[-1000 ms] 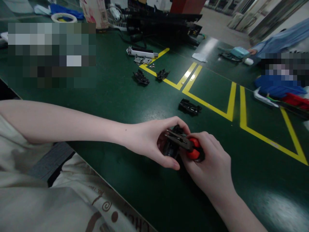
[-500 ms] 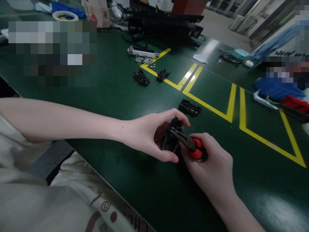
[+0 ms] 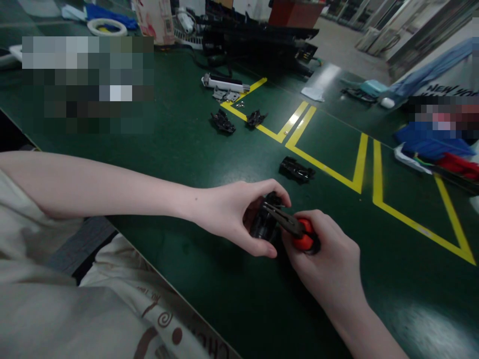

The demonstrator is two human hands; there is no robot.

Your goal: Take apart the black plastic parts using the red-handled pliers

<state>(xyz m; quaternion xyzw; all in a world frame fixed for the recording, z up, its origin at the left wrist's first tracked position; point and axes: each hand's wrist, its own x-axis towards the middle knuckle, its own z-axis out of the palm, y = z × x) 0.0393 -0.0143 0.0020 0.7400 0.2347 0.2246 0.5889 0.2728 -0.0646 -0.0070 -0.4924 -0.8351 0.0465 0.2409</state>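
Pliers [image 3: 290, 227] in right hand [image 3: 329, 264] bite black part [image 3: 264, 224] in left hand [image 3: 228, 217].

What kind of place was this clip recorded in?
Probably a factory assembly or rework bench: a green work table marked into bays with yellow tape lines, loose black plastic parts laid out on it, and the right hand working red-handled pliers on another part.

Both forearms are bare, and the person wears a loose cream shirt [image 3: 75, 309] printed with brown swirls and partly readable brown lettering near its edge.
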